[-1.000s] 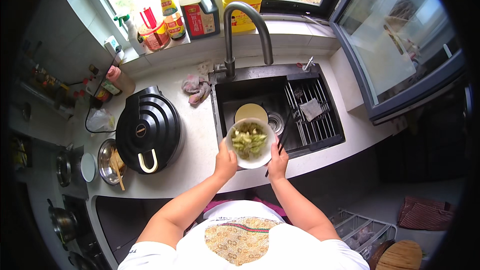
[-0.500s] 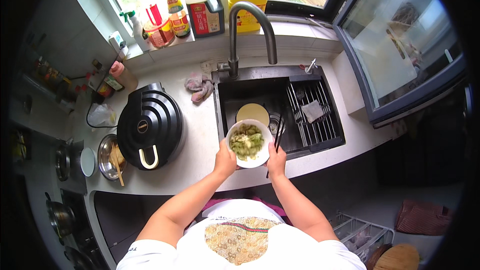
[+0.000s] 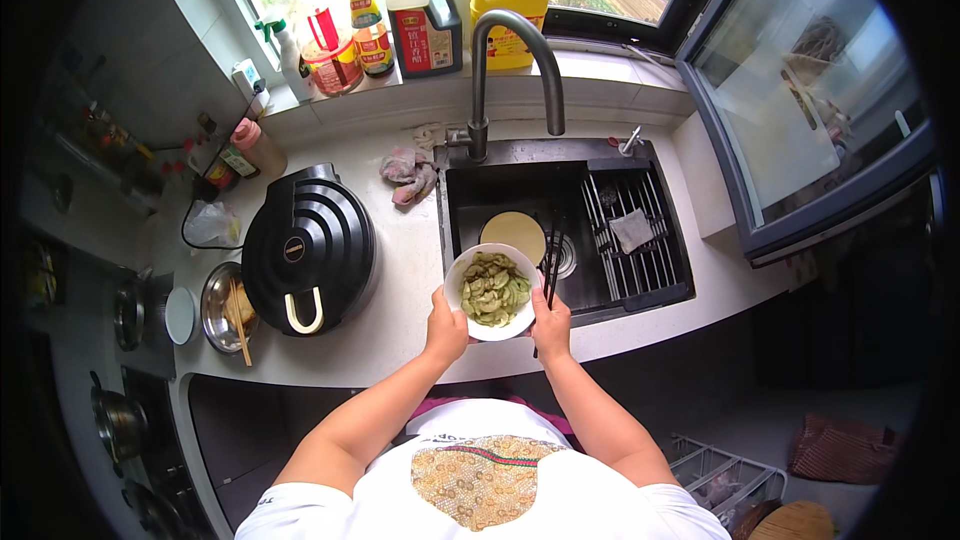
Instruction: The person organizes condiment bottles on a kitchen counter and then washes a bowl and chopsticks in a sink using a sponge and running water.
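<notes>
The left hand's grip (image 3: 446, 325) is clamped on the near-left rim of a white bowl (image 3: 492, 292), thumb over the edge. The right hand's grip (image 3: 551, 318) is closed on the bowl's right rim and also pinches a pair of dark chopsticks (image 3: 548, 265), which run away from the person along the bowl's right side, over the sink. The bowl holds sliced green cucumber (image 3: 494, 288) and sits level, held above the front-left corner of the black sink (image 3: 470, 190), partly over the pale tabletop (image 3: 405, 270).

Inside the sink, just beyond the bowl, lies a round yellowish plate (image 3: 514, 232), and to its right a wire rack (image 3: 640, 245) carries a small grey cloth (image 3: 632, 229). A tall dark curved faucet (image 3: 510, 60) rises behind the sink. A crumpled pink rag (image 3: 410, 176) lies on the tabletop to the left of the faucet base. Further left stands a round black lidded cooker (image 3: 308, 248) with a pale handle, and beside it a small metal bowl (image 3: 224, 306) with wooden chopsticks in it. Bottles and a yellow jug (image 3: 505, 8) line the windowsill.
</notes>
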